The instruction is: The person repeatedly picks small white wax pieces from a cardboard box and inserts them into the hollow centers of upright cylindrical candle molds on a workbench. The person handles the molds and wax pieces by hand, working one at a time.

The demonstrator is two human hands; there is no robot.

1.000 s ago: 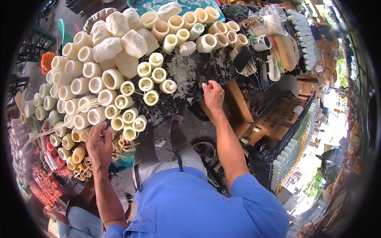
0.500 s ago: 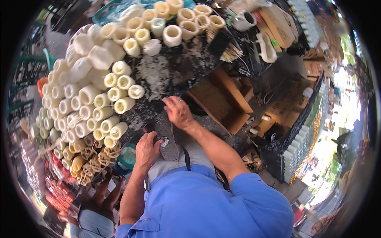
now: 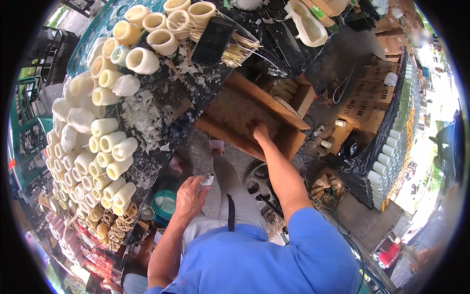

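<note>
Cardboard box [image 3: 292, 142] surrounds right grip [image 3: 258, 129], left of printed cartons [image 3: 364, 98].

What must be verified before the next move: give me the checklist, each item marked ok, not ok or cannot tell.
1. Cardboard box open at the top: ok, no flap covers it.
2. Right hand at the box: ok, it reaches in over the near wall.
3. Right hand's grip: cannot tell, the fingertips are not clear enough to show whether anything is held.
4. Left hand apart from the box: ok, it is near the lap, beside the green bucket.
5. Left hand empty: cannot tell, its palm is hidden.
6. Table free of scraps: not ok, white scraps lie beside the cups.
</note>
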